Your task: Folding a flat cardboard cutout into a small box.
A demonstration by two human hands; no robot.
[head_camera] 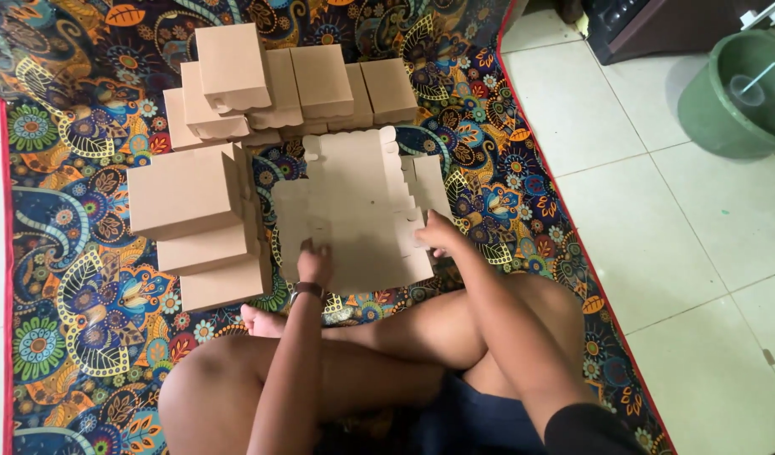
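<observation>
A flat, unfolded brown cardboard box blank (pixel 354 211) with scalloped edges lies on the patterned mat (pixel 76 278) in front of my crossed legs. My left hand (pixel 313 261) presses on its near left part, fingers bent onto the card. My right hand (pixel 436 234) rests on its right edge, fingers curled over a side flap. Whether either hand grips the card or only presses on it is unclear.
Folded brown boxes stand stacked to the left (pixel 194 223) and in a row behind the blank (pixel 286 84). White floor tiles (pixel 682 253) lie to the right of the mat. A green bucket (pixel 737 93) stands at the far right, dark furniture (pixel 657 25) beside it.
</observation>
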